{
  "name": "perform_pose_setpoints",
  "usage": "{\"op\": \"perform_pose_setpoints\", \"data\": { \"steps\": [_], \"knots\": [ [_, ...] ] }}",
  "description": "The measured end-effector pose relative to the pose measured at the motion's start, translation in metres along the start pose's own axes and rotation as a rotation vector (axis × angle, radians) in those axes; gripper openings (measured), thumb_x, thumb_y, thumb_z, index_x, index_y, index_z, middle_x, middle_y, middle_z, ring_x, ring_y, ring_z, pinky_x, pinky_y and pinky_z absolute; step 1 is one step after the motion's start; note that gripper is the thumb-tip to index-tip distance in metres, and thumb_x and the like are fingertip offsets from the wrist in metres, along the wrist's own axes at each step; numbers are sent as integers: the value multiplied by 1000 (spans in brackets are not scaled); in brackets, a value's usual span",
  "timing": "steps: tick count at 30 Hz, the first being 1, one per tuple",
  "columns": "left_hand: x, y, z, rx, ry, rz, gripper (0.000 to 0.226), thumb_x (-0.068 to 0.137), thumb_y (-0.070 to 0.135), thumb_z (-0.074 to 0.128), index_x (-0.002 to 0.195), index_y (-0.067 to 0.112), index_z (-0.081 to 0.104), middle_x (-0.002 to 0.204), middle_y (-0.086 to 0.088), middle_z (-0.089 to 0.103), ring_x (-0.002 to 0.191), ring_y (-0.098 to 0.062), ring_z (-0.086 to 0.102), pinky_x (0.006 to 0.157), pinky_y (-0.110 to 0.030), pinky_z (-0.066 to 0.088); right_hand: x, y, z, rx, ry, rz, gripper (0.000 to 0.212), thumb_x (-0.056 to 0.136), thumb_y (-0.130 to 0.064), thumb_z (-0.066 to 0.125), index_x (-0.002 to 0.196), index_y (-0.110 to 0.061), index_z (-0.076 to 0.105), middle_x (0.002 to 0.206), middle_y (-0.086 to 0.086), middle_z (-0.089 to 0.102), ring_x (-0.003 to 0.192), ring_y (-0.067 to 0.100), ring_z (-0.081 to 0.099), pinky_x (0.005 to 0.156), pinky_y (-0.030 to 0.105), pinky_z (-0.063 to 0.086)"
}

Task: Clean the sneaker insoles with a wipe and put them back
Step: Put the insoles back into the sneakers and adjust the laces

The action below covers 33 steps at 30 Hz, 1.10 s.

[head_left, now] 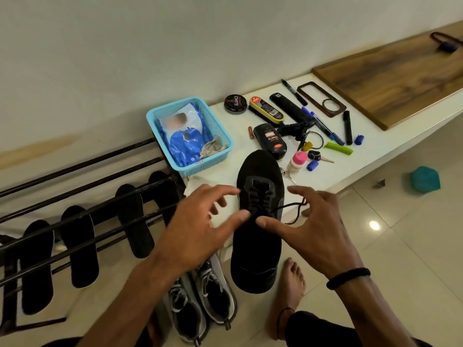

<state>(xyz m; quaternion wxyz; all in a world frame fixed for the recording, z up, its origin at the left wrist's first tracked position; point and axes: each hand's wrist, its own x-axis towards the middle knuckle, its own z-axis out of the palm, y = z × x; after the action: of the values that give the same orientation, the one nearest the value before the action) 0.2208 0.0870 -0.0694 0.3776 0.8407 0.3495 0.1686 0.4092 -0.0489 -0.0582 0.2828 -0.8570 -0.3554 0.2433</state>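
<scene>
Pale wall (pixel 125 46), glossy tiled floor (pixel 400 259) — white bench (pixel 390 144) with wooden board (pixel 400 78).

A: What is the black sneaker (pixel 258 236) made of?
B: Matt knit cloth. The basket (pixel 218 126) is perforated blue plastic, the tray (pixel 390 78) grained wood, the floor (pixel 406 251) glossy tile.
</scene>
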Motion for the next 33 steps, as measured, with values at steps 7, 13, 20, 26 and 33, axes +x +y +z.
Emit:
{"op": "perform_pose_setpoints", "data": {
  "steps": [7, 13, 20, 26, 33],
  "knots": [
    [21, 6, 40, 34, -72, 60, 52, 89, 44, 72, 137, 43, 54, 106, 14, 50, 98, -5, 54, 89, -29, 55, -1, -13, -7, 133, 235, -339, 30, 85, -48, 70, 109, -32, 69, 109, -14, 67, 100, 5, 64, 80, 22, 57],
    [23, -2, 35, 34, -1, 123, 38, 90, 45, 71, 126, 41, 60, 93, 15, 56, 81, -3, 57, 70, -18, 49, 8, -8, 13, -11, -33, -309, 32, 89, -39, 70, 119, -28, 70, 106, -16, 64, 93, 0, 61, 76, 15, 54],
    [25, -7, 31, -194, -25, 35, 29, 91, 33, 76, 115, 39, 62, 90, 10, 64, 74, -14, 68, 66, -36, 61, 9, -11, 12, 39, -21, -246, 29, 92, -32, 69, 120, -26, 71, 99, -15, 68, 85, -2, 64, 70, 4, 49],
    [25, -7, 32, -166, -73, 94, 20, 101, 49, 55, 113, 41, 69, 103, 16, 66, 101, -7, 64, 82, -34, 58, 13, -10, 11, 70, -40, -246, 19, 93, -35, 66, 108, -27, 73, 98, -15, 68, 87, 0, 63, 69, 9, 51],
    [29, -14, 28, -200, -162, 146, 13, 100, 34, 63, 109, 38, 72, 102, 14, 66, 103, -14, 64, 83, -36, 56, 34, 4, -13, 76, -377, -274, 16, 97, -25, 62, 105, -37, 70, 104, -19, 70, 99, -1, 65, 88, 22, 56]
  ]
}}
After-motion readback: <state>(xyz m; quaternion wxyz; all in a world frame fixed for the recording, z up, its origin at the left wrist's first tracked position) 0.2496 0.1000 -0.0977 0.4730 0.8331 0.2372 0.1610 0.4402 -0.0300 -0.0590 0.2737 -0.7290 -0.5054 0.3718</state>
